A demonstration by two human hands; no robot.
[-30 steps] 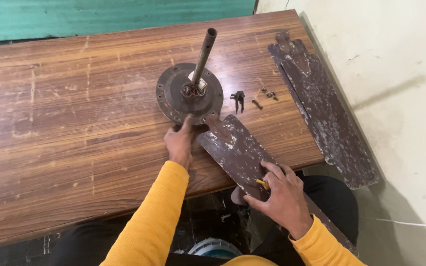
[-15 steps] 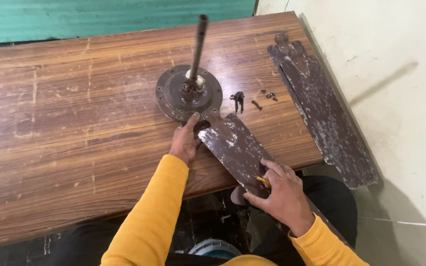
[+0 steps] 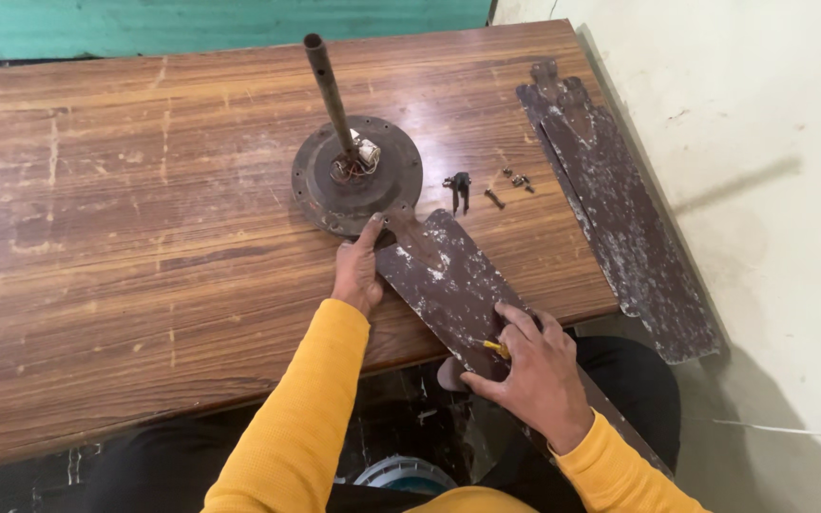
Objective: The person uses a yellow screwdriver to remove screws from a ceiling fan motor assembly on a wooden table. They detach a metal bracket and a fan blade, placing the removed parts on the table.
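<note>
Fan blade: a long, flat, dark brown fan blade (image 3: pixel 458 285), its paint flaked white, lies slanting across the near edge of the table (image 3: pixel 97 237); its narrow bracket end touches the rim of the motor hub, its wide end overhangs the edge above the person's lap.
Motor hub: a round, rusty ceiling fan motor (image 3: pixel 356 176) sits flat on the table with its downrod (image 3: pixel 328 90) standing up, tilted slightly left; wires show at the rod's base.
Left hand: the left hand (image 3: pixel 358 271) rests on the table at the blade's bracket end, fingers stretched to where blade meets hub, pressing rather than closed around anything.
Right hand: the right hand (image 3: pixel 534 366) lies spread on the blade's overhanging part, holding it down; a small yellow-handled tool (image 3: pixel 496 349) is tucked under the fingers.
Handling: the blade looks stiff, thin and fairly light, probably sheet metal with edges worth minding; the far heavier hub should stay put. The bracket end and mid-blade seem the best holds.
Nearby: loose dark screws (image 3: pixel 505 185) and a small clip lie right of the hub; more fan blades (image 3: pixel 620 199) are stacked along the table's right edge.
Hard to tell: the bracket holes are hidden by the left fingers, the tool's tip is covered, and the blade's wide end is hidden behind the right arm.
</note>
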